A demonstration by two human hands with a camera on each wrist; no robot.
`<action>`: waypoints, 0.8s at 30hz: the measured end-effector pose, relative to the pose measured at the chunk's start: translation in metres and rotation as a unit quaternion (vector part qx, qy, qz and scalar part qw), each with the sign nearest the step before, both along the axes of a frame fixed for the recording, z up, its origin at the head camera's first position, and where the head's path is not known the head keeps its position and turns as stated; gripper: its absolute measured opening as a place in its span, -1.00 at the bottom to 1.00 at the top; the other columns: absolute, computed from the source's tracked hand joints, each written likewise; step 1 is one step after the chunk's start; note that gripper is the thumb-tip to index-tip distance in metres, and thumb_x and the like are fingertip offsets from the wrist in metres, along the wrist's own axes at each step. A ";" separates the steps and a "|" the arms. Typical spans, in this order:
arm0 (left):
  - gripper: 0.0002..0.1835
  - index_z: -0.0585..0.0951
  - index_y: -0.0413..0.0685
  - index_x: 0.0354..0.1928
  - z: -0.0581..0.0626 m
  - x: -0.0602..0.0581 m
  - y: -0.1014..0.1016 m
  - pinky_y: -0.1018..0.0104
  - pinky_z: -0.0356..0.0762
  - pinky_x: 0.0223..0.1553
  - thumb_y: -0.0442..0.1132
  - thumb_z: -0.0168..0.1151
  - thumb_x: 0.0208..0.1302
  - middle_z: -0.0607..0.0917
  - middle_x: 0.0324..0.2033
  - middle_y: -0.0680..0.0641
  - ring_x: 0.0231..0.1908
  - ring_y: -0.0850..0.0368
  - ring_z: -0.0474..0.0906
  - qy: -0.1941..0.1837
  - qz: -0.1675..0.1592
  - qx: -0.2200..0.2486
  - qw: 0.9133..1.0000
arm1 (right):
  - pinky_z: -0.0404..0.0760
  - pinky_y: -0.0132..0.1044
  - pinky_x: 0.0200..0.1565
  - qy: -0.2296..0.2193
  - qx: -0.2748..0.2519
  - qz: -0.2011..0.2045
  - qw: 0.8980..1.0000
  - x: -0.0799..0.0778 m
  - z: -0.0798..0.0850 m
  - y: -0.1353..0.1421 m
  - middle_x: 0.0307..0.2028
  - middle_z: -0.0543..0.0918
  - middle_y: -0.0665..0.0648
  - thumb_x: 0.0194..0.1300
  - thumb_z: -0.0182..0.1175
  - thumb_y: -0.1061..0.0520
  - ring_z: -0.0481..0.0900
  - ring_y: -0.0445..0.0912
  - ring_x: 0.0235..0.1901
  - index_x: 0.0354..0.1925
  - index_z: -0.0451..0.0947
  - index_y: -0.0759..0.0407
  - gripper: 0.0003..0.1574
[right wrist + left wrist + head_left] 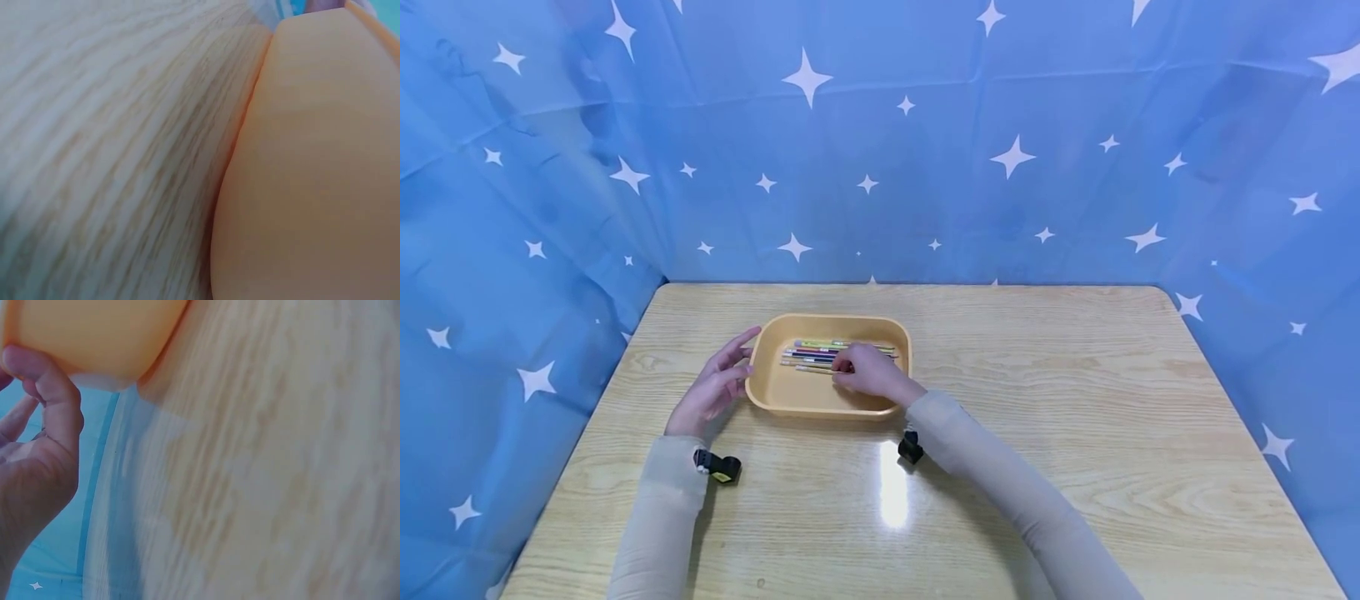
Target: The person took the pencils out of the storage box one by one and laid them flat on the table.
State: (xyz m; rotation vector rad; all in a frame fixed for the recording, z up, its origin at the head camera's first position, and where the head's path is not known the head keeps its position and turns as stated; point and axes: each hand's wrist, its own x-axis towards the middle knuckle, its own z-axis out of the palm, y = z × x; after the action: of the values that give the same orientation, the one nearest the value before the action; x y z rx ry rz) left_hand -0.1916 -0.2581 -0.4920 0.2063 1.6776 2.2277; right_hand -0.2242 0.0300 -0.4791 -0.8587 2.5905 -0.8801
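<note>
A shallow yellow-orange plastic tray (pixel 790 396) with rounded corners lies on the table. Inside it, several pencils (pixel 808 354) of different colours lie side by side. My right hand (pixel 868 371) reaches over the tray's front right part; its thumb and fingers pinch the nearest pencil (pixel 811 369), and the palm hides the pencils' right portions. Against the tray's left end rests my left hand (pixel 715 387), thumb and fingers spread along the outside. The left wrist view shows that thumb (pixel 53 394) touching the tray's wall (pixel 106 337). Only the tray's outer side (pixel 312 169) fills the right wrist view.
The pale wood-grain table (pixel 1075 400) extends to the right and in front of the tray. Blue cloth (pixel 925 167) with white stars hangs behind and at both sides. Each wrist wears a small black camera, one at the left cuff (pixel 718 465).
</note>
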 end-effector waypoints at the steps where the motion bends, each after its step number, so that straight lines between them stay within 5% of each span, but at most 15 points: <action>1: -0.27 0.04 -0.05 0.52 0.000 0.000 0.000 0.32 0.62 -0.30 -0.61 -0.15 0.35 0.32 0.10 -0.26 -0.23 0.10 0.59 0.001 0.000 0.000 1.000 | 0.50 -0.38 -0.33 0.000 0.002 0.001 1.000 0.000 0.000 0.000 -0.42 0.62 -0.04 0.27 0.28 0.16 0.49 -0.21 -0.42 -0.22 0.68 0.15 -0.88; 11: -0.29 0.02 -0.10 0.51 0.001 0.001 0.001 0.31 0.62 -0.28 -0.62 -0.20 0.36 0.32 0.09 -0.29 -0.20 0.08 0.59 0.016 -0.006 0.010 1.000 | 0.39 -0.33 -0.32 0.039 0.045 0.006 0.998 -0.002 -0.001 -0.005 -0.51 0.50 -0.07 0.20 0.37 0.04 0.39 -0.17 -0.42 -0.33 0.61 0.06 -0.85; 18: -0.28 0.03 -0.06 0.52 0.002 0.000 0.001 0.32 0.62 -0.28 -0.60 -0.16 0.37 0.31 0.09 -0.28 -0.19 0.08 0.58 0.010 -0.007 0.010 1.000 | 0.41 -0.37 -0.39 0.040 0.075 -0.030 0.996 -0.004 -0.001 -0.011 -0.46 0.51 -0.08 0.20 0.38 0.05 0.43 -0.18 -0.38 -0.40 0.59 -0.02 -0.87; 24: -0.28 0.01 -0.08 0.52 0.001 0.001 0.002 0.31 0.62 -0.28 -0.62 -0.19 0.36 0.31 0.09 -0.29 -0.19 0.07 0.59 0.014 -0.010 0.015 1.000 | 0.43 -0.38 -0.40 0.033 0.059 -0.035 0.997 -0.005 -0.003 -0.012 -0.51 0.53 -0.09 0.19 0.39 0.08 0.45 -0.20 -0.43 -0.46 0.57 0.01 -0.83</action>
State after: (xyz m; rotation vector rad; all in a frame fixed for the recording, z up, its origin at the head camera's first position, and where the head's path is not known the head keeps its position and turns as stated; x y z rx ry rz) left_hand -0.1910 -0.2564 -0.4913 0.2618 1.6488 2.2462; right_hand -0.2297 0.0181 -0.4823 -0.7826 2.7133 -0.7197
